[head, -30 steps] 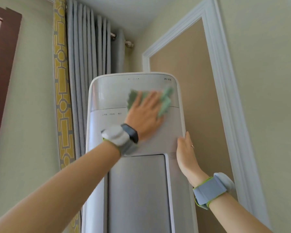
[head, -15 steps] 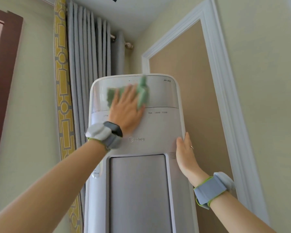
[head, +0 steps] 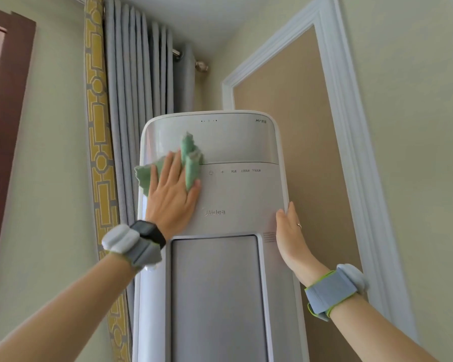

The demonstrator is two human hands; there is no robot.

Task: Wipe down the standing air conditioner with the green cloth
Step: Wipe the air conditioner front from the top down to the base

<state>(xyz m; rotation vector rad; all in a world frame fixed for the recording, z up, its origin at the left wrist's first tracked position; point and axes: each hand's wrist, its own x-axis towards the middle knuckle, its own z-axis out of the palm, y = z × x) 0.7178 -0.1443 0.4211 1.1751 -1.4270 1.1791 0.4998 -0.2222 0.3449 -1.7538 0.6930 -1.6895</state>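
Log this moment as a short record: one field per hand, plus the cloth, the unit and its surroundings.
left hand: flat on the green cloth, pressing it to the unit's front
right hand: open, braced on the unit's right edge
green cloth: bunched, at the upper left of the front, reaching its left edge
air conditioner: upright, white
surroundings: grey curtain behind left; framed wall panel at right
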